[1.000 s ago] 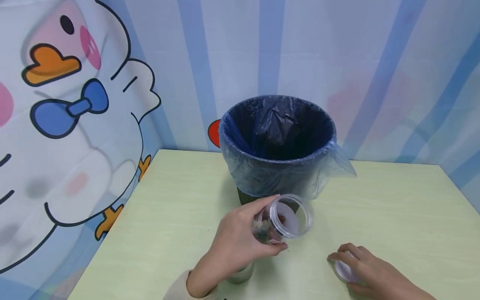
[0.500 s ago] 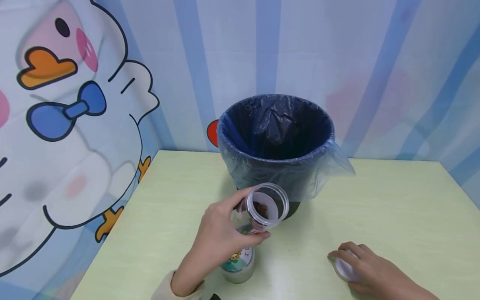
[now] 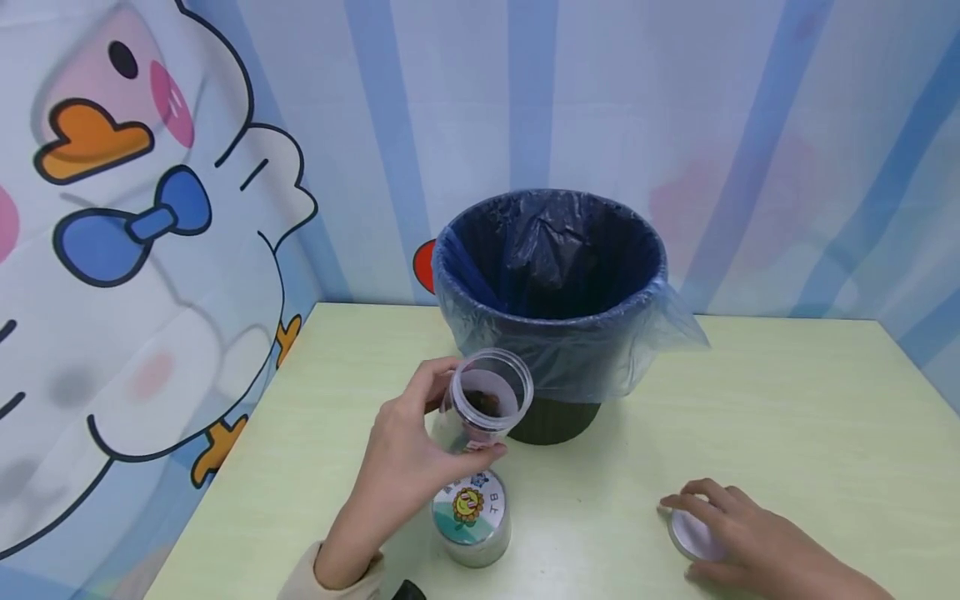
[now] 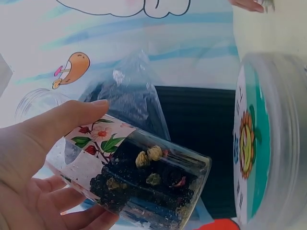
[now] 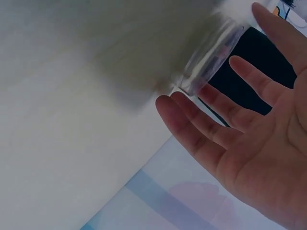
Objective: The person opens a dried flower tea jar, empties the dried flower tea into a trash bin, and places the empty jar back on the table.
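Note:
In my left hand I hold a clear, lidless jar, fingers and thumb wrapped round its side. It is tilted, mouth toward the camera. A floral label and dark dried pieces with small pale buds show through its wall in the left wrist view. Below that hand a second jar stands on the table, its round top bearing a sunflower picture. Over at the right, my right hand is spread around a white round lid lying on the table. Its fingers look loosely extended in the right wrist view.
A dark bin lined with a translucent blue bag stands behind the jars. The pale green table meets a printed cloth backdrop. A black object shows at the bottom edge.
My left hand has drawn the lidless jar leftward and slightly up from in front of the bin, uncovering the sunflower-topped jar. The right hand stays by the lid, its fingers slightly more spread.

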`<action>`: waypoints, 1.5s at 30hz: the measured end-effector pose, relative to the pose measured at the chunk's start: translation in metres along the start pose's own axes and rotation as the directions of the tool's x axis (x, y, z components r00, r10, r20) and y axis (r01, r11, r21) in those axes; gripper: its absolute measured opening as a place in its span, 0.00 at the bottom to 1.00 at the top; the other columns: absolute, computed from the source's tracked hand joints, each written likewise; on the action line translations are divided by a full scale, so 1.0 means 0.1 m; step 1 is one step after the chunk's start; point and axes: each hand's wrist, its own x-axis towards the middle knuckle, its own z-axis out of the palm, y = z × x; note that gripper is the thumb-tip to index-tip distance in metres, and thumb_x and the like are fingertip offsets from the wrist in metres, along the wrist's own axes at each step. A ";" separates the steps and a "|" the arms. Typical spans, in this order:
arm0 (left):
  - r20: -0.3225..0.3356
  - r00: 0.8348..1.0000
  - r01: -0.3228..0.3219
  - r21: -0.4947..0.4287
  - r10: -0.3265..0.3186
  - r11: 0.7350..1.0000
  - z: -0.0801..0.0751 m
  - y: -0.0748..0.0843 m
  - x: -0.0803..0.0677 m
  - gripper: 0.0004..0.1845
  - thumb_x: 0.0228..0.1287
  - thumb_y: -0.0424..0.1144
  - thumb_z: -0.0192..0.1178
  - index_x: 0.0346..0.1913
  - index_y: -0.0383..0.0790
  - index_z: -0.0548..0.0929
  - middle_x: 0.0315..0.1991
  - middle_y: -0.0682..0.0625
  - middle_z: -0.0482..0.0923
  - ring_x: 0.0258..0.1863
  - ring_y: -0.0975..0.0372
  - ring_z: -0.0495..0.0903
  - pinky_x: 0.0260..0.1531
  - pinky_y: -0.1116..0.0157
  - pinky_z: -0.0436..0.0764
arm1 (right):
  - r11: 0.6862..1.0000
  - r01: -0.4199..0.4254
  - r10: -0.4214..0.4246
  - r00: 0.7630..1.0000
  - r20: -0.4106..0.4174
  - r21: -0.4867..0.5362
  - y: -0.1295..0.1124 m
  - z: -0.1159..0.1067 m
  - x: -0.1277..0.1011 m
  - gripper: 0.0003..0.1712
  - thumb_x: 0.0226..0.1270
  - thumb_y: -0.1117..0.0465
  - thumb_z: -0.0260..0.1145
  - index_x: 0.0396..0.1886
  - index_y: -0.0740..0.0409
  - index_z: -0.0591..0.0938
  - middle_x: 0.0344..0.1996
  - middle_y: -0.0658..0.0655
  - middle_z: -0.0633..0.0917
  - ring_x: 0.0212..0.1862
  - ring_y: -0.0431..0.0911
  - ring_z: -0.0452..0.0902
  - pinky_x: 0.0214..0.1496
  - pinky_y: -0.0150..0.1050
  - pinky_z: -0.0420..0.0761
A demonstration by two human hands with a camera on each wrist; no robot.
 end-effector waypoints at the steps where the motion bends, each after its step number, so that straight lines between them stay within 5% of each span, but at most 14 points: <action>1: -0.004 1.000 0.010 0.010 -0.010 1.000 -0.01 -0.01 0.00 0.45 0.36 0.41 0.85 0.62 0.52 0.73 0.51 0.60 0.83 0.49 0.66 0.81 0.46 0.57 0.81 | 1.000 -0.018 0.018 1.000 0.006 0.010 0.00 -0.02 0.00 0.40 0.55 0.38 0.74 0.65 0.48 0.75 0.59 0.57 0.74 0.50 0.52 0.72 0.37 0.46 0.84; 6: -0.019 1.000 0.024 0.023 -0.024 0.999 -0.08 -0.05 0.02 0.47 0.37 0.42 0.85 0.62 0.50 0.69 0.49 0.56 0.84 0.50 0.64 0.82 0.51 0.54 0.80 | 0.997 -0.061 0.062 0.998 -0.012 0.056 -0.03 -0.12 -0.01 0.40 0.57 0.33 0.69 0.66 0.46 0.75 0.61 0.56 0.73 0.52 0.53 0.72 0.37 0.45 0.83; 11: -0.051 0.999 0.016 0.003 -0.016 1.000 -0.15 -0.11 0.02 0.46 0.37 0.40 0.85 0.62 0.48 0.69 0.50 0.55 0.84 0.51 0.62 0.83 0.57 0.50 0.77 | 0.999 0.023 -0.017 0.991 -0.136 0.044 -0.03 -0.24 -0.05 0.30 0.68 0.38 0.63 0.65 0.43 0.75 0.59 0.48 0.73 0.54 0.49 0.72 0.43 0.42 0.81; 17: -0.085 0.996 0.005 -0.014 -0.007 1.000 -0.22 -0.18 0.03 0.42 0.38 0.39 0.84 0.57 0.46 0.71 0.52 0.56 0.82 0.48 0.62 0.82 0.55 0.51 0.78 | 0.996 0.064 -0.046 0.953 -0.298 0.053 -0.02 -0.44 -0.03 0.18 0.75 0.49 0.61 0.61 0.42 0.78 0.58 0.45 0.76 0.59 0.49 0.72 0.52 0.51 0.77; 26: -0.141 0.990 0.021 -0.014 -0.022 1.000 -0.28 -0.25 0.06 0.41 0.38 0.39 0.84 0.56 0.46 0.72 0.51 0.53 0.83 0.50 0.59 0.82 0.54 0.52 0.79 | 0.980 0.074 0.015 0.901 -0.434 0.186 0.00 -0.79 0.08 0.13 0.79 0.58 0.56 0.57 0.51 0.80 0.52 0.51 0.82 0.49 0.33 0.75 0.42 0.35 0.79; 39: -0.243 0.970 -0.013 -0.101 -0.012 0.995 -0.33 -0.29 0.13 0.42 0.38 0.41 0.84 0.62 0.56 0.77 0.51 0.54 0.83 0.52 0.62 0.81 0.54 0.56 0.79 | 0.951 0.093 0.101 0.809 -0.579 0.296 -0.18 -1.22 0.33 0.21 0.82 0.56 0.48 0.66 0.63 0.72 0.57 0.67 0.78 0.45 0.20 0.72 0.45 0.19 0.73; 41: -0.258 0.966 -0.024 -0.109 -0.005 0.994 -0.33 -0.29 0.15 0.42 0.39 0.41 0.84 0.62 0.57 0.77 0.51 0.55 0.84 0.51 0.63 0.81 0.53 0.56 0.79 | 0.942 0.110 0.108 0.795 -0.598 0.316 -0.22 -1.28 0.38 0.23 0.83 0.56 0.47 0.68 0.64 0.70 0.60 0.67 0.76 0.48 0.22 0.72 0.47 0.16 0.70; 45: -0.282 0.959 -0.050 -0.115 0.015 0.992 -0.34 -0.28 0.17 0.42 0.39 0.42 0.84 0.63 0.58 0.78 0.50 0.55 0.84 0.50 0.63 0.81 0.52 0.58 0.79 | 0.931 0.113 0.129 0.789 -0.601 0.347 -0.29 -1.40 0.44 0.28 0.83 0.52 0.44 0.73 0.62 0.64 0.68 0.67 0.70 0.59 0.47 0.75 0.50 0.17 0.67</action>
